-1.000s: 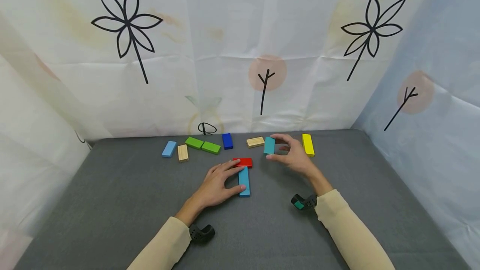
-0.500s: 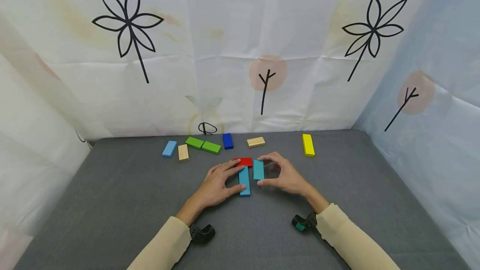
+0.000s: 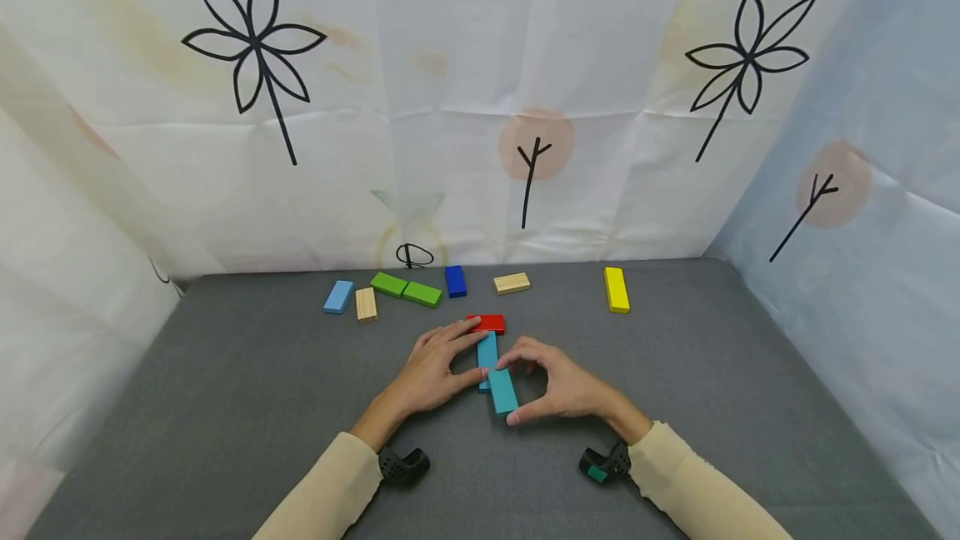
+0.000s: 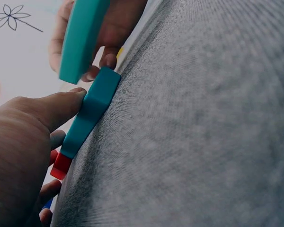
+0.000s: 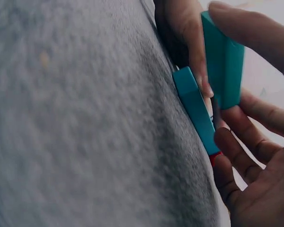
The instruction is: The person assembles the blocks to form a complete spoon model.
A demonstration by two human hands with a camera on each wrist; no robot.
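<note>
Pinched between thumb and fingertips of my right hand (image 3: pixel 558 382) is a teal block (image 3: pixel 503 392). It is raised off the cloth, over the near end of a blue block (image 3: pixel 487 348) lying flat, and is slightly tilted from it in the head view. My left hand (image 3: pixel 431 369) rests beside the flat blue block, fingers spread and fairly straight. Its thumb touches that block, and its fingertips reach the red block (image 3: pixel 492 323) lying crosswise at the blue one's far end. The left wrist view shows the teal block (image 4: pixel 83 42) apart from the flat blue block (image 4: pixel 92 111).
Along the back of the grey cloth (image 3: pixel 247 407) lie a light blue block (image 3: pixel 339 297), a plain wood block (image 3: pixel 366 305), two green blocks (image 3: pixel 405 290), a dark blue block (image 3: pixel 455 282), another wood block (image 3: pixel 512 283) and a yellow block (image 3: pixel 617 290).
My right hand has carried the teal block from the back row leftward and toward me, to over the flat blue block's near end. My left hand has stayed in place.
</note>
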